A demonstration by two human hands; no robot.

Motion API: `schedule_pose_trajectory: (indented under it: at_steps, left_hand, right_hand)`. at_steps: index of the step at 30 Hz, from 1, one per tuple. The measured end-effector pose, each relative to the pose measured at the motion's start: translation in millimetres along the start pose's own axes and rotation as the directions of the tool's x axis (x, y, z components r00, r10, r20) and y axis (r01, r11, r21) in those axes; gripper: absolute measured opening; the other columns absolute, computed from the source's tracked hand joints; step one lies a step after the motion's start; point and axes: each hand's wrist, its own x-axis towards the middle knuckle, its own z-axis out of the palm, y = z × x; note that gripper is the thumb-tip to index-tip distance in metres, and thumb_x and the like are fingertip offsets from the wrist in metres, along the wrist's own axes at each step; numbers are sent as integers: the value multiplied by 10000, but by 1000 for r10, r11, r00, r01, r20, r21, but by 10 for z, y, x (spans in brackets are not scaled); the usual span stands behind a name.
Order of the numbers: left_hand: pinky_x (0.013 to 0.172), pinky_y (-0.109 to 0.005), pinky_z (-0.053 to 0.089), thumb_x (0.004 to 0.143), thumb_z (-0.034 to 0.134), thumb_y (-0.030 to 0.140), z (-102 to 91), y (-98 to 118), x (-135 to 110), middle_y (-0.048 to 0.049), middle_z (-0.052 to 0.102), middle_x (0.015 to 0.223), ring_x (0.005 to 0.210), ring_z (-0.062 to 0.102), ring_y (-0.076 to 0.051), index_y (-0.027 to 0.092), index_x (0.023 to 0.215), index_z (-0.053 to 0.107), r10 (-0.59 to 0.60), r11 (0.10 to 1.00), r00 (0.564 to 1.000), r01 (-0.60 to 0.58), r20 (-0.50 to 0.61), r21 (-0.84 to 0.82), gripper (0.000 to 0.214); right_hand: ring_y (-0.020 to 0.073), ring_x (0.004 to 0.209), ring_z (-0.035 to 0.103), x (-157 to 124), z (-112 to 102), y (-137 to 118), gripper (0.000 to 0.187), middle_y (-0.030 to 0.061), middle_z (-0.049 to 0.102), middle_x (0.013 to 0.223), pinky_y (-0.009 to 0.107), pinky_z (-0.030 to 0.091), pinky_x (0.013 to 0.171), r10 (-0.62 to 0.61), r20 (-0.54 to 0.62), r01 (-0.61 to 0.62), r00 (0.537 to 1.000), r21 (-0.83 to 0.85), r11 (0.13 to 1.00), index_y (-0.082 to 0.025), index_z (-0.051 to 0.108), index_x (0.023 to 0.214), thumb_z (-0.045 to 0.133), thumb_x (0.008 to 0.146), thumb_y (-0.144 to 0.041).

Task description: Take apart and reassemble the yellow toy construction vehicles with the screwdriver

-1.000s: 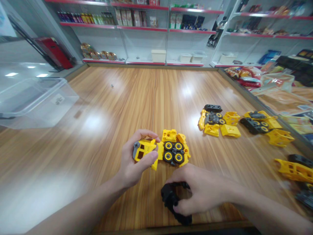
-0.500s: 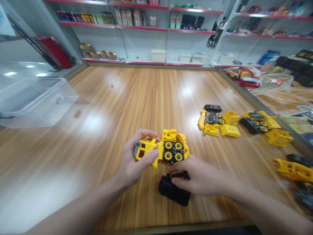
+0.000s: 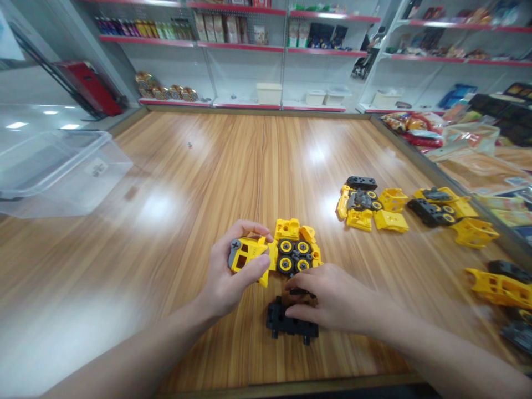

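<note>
My left hand [image 3: 226, 277] is closed around a yellow toy cab piece [image 3: 248, 256] with a grey end, held just above the wooden table [image 3: 174, 183]. Touching its right side lies a yellow toy vehicle body [image 3: 297, 249] with yellow-and-black wheels facing up. My right hand [image 3: 330, 299] rests fingers-down on a black toy chassis piece [image 3: 290, 324] that lies flat on the table near the front edge; its fingers curl over the piece's top.
Several yellow and black toy parts [image 3: 369, 205] lie in groups at the right, more toy parts [image 3: 496, 285] near the right edge. A clear plastic bin [image 3: 58, 172] stands at the left. Shelves with goods [image 3: 249, 33] line the back wall.
My right hand has turned the black piece from a lifted, tilted grip to lying flat on the table, and has moved slightly up toward the yellow body. My left hand has stayed put.
</note>
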Motion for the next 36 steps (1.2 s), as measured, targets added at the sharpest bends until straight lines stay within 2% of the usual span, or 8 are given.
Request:
schedule_pose_trajectory:
  at_steps: [3,6,9,15,22,30,36]
  left_hand:
    - [610,-297,455,769,689,319,3,1,2,-68,627,944,678,551,-156,198,1036,593,0,1000,1000,0,-7,-10,309]
    - [606,-294,455,770,688,313,-1,-1,4,-64,628,937,671,551,-151,198,1036,591,1,1000,1000,-1,-5,-20,305]
    - [604,-292,454,767,691,313,-11,-4,5,-67,625,954,672,558,-149,195,1037,595,-4,1000,1000,4,1,-20,311]
    - [607,-291,458,776,685,305,-17,-7,-1,-62,630,965,677,561,-150,209,1049,584,-25,999,1000,25,5,-38,306]
    - [589,-284,454,770,691,315,-4,6,-1,-61,632,939,676,558,-152,206,1034,588,-16,999,1000,15,-5,-32,303]
    - [599,-287,447,768,695,315,-11,19,-3,-69,624,977,685,551,-151,203,1040,585,-15,1000,1000,15,6,-21,314]
    - [606,-290,443,774,689,318,-4,8,-5,-67,628,977,693,551,-156,204,1035,590,-14,1000,1000,14,5,-16,301]
  right_hand:
    - [197,769,667,-16,-45,-17,316,61,720,868,267,424,624,-11,-24,9,1000,-77,997,-183,686,1014,667,842,-447]
    - [171,652,629,-37,-96,-39,360,32,697,760,252,352,533,-28,37,32,999,-106,994,-183,690,905,723,762,-511]
    - [160,588,600,-52,-110,-54,332,17,675,689,250,315,495,-34,90,45,995,-114,993,-188,687,843,743,731,-495]
    - [166,630,624,-41,-91,-55,203,21,689,731,248,374,530,-9,68,14,998,-67,998,-205,695,915,699,785,-360]
    - [181,671,642,-13,-67,-32,250,27,696,781,259,404,576,5,29,-3,1000,-79,997,-201,672,987,690,800,-366]
    - [155,651,613,-5,-51,4,283,5,683,781,246,381,571,6,2,-6,1000,-83,996,-206,648,1049,699,806,-341]
    - [160,655,614,-3,-55,21,288,9,688,790,251,380,574,28,-9,-28,1000,-106,994,-205,651,1032,701,809,-380]
